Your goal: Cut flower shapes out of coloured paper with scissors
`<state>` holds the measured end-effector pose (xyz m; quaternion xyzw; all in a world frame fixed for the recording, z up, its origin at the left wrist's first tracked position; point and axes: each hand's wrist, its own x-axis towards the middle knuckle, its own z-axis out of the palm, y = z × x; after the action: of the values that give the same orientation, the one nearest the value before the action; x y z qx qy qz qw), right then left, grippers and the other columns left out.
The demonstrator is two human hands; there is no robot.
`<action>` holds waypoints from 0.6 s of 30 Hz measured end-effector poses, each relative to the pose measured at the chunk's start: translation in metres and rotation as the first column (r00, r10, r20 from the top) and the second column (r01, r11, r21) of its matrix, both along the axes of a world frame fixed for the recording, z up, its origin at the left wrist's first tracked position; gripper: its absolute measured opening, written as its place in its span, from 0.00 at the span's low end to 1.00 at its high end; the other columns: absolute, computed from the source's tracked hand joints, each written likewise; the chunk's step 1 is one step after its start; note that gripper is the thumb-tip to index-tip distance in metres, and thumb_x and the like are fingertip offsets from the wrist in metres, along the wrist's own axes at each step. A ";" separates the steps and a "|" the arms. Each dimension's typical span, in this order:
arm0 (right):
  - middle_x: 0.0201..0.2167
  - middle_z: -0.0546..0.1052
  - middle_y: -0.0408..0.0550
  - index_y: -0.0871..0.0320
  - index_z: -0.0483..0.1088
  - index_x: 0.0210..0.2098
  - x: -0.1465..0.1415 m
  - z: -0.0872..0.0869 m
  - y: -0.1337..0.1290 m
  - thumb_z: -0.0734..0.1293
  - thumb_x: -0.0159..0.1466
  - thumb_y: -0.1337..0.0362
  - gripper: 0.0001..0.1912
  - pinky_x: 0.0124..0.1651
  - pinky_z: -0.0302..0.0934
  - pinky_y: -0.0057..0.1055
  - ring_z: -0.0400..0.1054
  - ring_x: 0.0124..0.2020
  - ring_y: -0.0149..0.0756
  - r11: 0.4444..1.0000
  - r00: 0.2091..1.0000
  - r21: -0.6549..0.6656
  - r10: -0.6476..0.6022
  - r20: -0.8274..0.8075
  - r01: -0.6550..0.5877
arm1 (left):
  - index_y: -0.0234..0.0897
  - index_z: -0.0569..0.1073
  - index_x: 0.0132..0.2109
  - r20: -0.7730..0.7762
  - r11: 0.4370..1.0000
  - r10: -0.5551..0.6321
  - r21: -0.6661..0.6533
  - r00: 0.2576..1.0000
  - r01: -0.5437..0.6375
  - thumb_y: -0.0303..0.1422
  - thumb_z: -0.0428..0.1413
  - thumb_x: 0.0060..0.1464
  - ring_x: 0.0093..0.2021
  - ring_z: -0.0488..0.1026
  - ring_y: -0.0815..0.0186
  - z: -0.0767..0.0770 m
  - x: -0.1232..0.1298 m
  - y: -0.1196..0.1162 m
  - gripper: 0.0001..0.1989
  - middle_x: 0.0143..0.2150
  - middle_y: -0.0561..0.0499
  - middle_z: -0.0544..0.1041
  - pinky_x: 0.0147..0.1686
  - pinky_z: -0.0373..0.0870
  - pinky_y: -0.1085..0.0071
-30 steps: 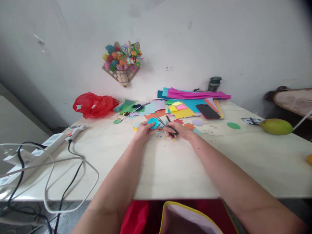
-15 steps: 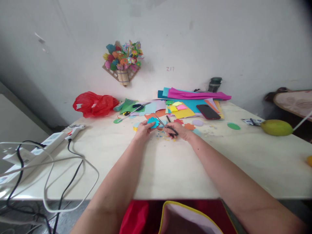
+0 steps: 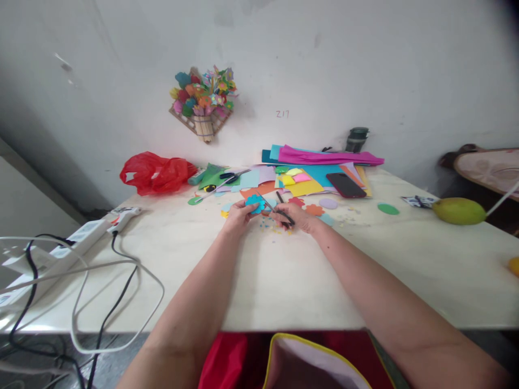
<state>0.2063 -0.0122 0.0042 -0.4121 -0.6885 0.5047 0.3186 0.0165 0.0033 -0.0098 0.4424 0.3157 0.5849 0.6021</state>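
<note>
Pinched in my left hand (image 3: 239, 215) is a blue paper flower (image 3: 255, 203) with a scalloped edge. My right hand (image 3: 295, 216) is closed round the dark handles of a pair of scissors (image 3: 284, 214), whose blades point up and left, close to the flower's right edge. Whether the blades touch the paper I cannot tell. Small blue and yellow paper scraps (image 3: 279, 231) lie on the table below my hands. Just beyond my right hand lie a red paper flower (image 3: 297, 201), an orange paper flower (image 3: 314, 210) and a lilac paper oval (image 3: 328, 203).
A black phone (image 3: 345, 185) lies on coloured paper sheets (image 3: 306, 188) at the back. More scissors (image 3: 230, 177) rest behind my left hand, near a red plastic bag (image 3: 156, 173). Power strips (image 3: 87, 231) with loose cables are at left; a yellow-green fruit (image 3: 459, 211) is at right.
The view has shifted very slightly. My hands, the blue paper flower and the scissors stay in nearly the same place.
</note>
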 end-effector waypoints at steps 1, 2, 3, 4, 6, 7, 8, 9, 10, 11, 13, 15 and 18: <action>0.15 0.69 0.40 0.60 0.66 0.28 0.000 0.001 0.000 0.69 0.52 0.57 0.13 0.14 0.49 0.21 0.61 0.14 0.25 1.000 1.000 -0.006 -0.004 -0.002 0.004 | 0.30 0.75 0.29 -0.001 1.000 0.002 0.000 1.000 -0.002 0.30 0.66 0.33 0.29 0.75 0.67 0.000 0.000 0.000 0.12 0.29 0.49 0.78 0.38 0.71 0.68; 0.15 0.69 0.40 0.60 0.66 0.28 -0.001 0.001 -0.001 0.69 0.52 0.57 0.13 0.14 0.49 0.21 0.60 0.13 0.25 1.000 1.000 -0.009 -0.006 -0.003 0.006 | 0.30 0.75 0.29 0.000 1.000 0.005 0.000 1.000 -0.005 0.30 0.66 0.33 0.29 0.74 0.67 -0.001 0.000 0.000 0.12 0.29 0.49 0.78 0.38 0.71 0.68; 0.15 0.68 0.40 0.60 0.66 0.28 -0.001 0.001 -0.001 0.69 0.52 0.57 0.13 0.14 0.49 0.21 0.60 0.13 0.25 1.000 1.000 -0.010 -0.006 -0.002 0.006 | 0.30 0.75 0.29 0.001 1.000 0.006 0.001 1.000 -0.006 0.30 0.66 0.33 0.29 0.74 0.67 -0.001 0.000 0.000 0.12 0.28 0.49 0.78 0.38 0.71 0.68; 0.15 0.69 0.40 0.61 0.66 0.28 -0.001 0.001 -0.001 0.69 0.52 0.57 0.13 0.13 0.49 0.21 0.61 0.14 0.25 1.000 1.000 -0.007 -0.004 0.000 0.004 | 0.30 0.75 0.29 0.003 1.000 0.006 0.002 1.000 -0.006 0.30 0.66 0.33 0.29 0.74 0.67 0.000 0.001 0.000 0.12 0.28 0.49 0.78 0.38 0.71 0.68; 0.16 0.69 0.40 0.60 0.66 0.28 0.000 0.001 -0.001 0.69 0.52 0.56 0.13 0.13 0.49 0.20 0.61 0.14 0.24 1.000 1.000 -0.001 0.002 0.005 -0.002 | 0.31 0.75 0.29 0.007 1.000 0.004 0.004 1.000 -0.004 0.29 0.66 0.33 0.29 0.74 0.67 0.000 0.001 0.000 0.12 0.29 0.49 0.78 0.38 0.71 0.68; 0.16 0.69 0.40 0.60 0.66 0.28 0.000 0.001 -0.001 0.69 0.52 0.56 0.13 0.13 0.49 0.20 0.61 0.14 0.24 1.000 1.000 0.001 0.004 0.008 -0.004 | 0.31 0.76 0.29 0.009 1.000 0.001 0.005 1.000 -0.001 0.29 0.66 0.33 0.29 0.74 0.67 0.001 0.001 -0.001 0.12 0.29 0.49 0.78 0.38 0.71 0.68; 0.16 0.69 0.40 0.60 0.66 0.28 0.000 0.001 -0.001 0.69 0.52 0.56 0.13 0.13 0.49 0.20 0.61 0.14 0.24 1.000 1.000 0.003 0.004 0.012 -0.004 | 0.31 0.76 0.30 0.010 1.000 -0.001 0.005 1.000 0.001 0.29 0.66 0.33 0.29 0.74 0.67 0.001 0.001 -0.001 0.12 0.29 0.49 0.78 0.38 0.71 0.68; 0.16 0.69 0.40 0.60 0.66 0.28 0.000 0.000 -0.001 0.69 0.52 0.57 0.13 0.13 0.48 0.20 0.60 0.14 0.24 1.000 1.000 0.004 0.005 0.016 -0.005 | 0.31 0.76 0.30 0.011 1.000 -0.002 0.006 1.000 0.002 0.29 0.66 0.33 0.29 0.74 0.67 0.001 0.001 -0.001 0.12 0.29 0.49 0.78 0.38 0.71 0.68; 0.16 0.69 0.39 0.60 0.66 0.28 0.001 0.000 0.000 0.69 0.52 0.57 0.13 0.13 0.48 0.20 0.60 0.14 0.24 1.000 1.000 0.007 0.006 0.019 -0.006 | 0.30 0.76 0.30 0.012 1.000 -0.003 0.007 1.000 0.003 0.29 0.66 0.33 0.29 0.74 0.68 0.001 0.001 -0.002 0.12 0.29 0.49 0.78 0.38 0.71 0.69; 0.16 0.68 0.39 0.60 0.66 0.28 0.001 -0.001 0.000 0.69 0.51 0.57 0.13 0.14 0.48 0.20 0.60 0.14 0.24 1.000 1.000 0.011 0.006 0.021 -0.006 | 0.30 0.76 0.30 0.013 1.000 -0.003 0.008 1.000 0.003 0.29 0.66 0.33 0.29 0.74 0.68 0.002 0.001 -0.002 0.12 0.29 0.49 0.78 0.38 0.71 0.69; 0.16 0.68 0.39 0.60 0.66 0.28 0.001 -0.001 0.000 0.69 0.51 0.57 0.13 0.14 0.48 0.20 0.60 0.14 0.24 1.000 1.000 0.014 0.008 0.019 -0.008 | 0.30 0.76 0.30 0.015 1.000 -0.003 0.009 1.000 0.002 0.29 0.66 0.33 0.29 0.74 0.68 0.002 0.001 -0.002 0.12 0.29 0.49 0.78 0.38 0.71 0.69; 0.16 0.67 0.39 0.60 0.66 0.28 0.001 -0.001 0.000 0.69 0.52 0.57 0.13 0.14 0.47 0.21 0.60 0.14 0.24 1.000 1.000 0.006 0.009 0.011 -0.009 | 0.30 0.76 0.30 0.014 1.000 -0.001 0.009 1.000 0.001 0.29 0.66 0.34 0.29 0.74 0.68 0.001 0.001 -0.002 0.12 0.30 0.49 0.78 0.38 0.71 0.69; 0.15 0.66 0.38 0.60 0.66 0.28 0.000 0.000 -0.001 0.69 0.51 0.57 0.13 0.13 0.47 0.21 0.58 0.13 0.24 1.000 1.000 -0.005 0.001 0.002 -0.001 | 0.31 0.76 0.30 0.012 1.000 0.002 0.010 1.000 -0.002 0.29 0.66 0.34 0.29 0.74 0.67 0.001 0.001 -0.002 0.12 0.30 0.49 0.78 0.38 0.72 0.69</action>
<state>0.2063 -0.0127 0.0044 -0.4131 -0.6877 0.5061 0.3166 0.0173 0.0018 -0.0090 0.4415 0.3097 0.5897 0.6012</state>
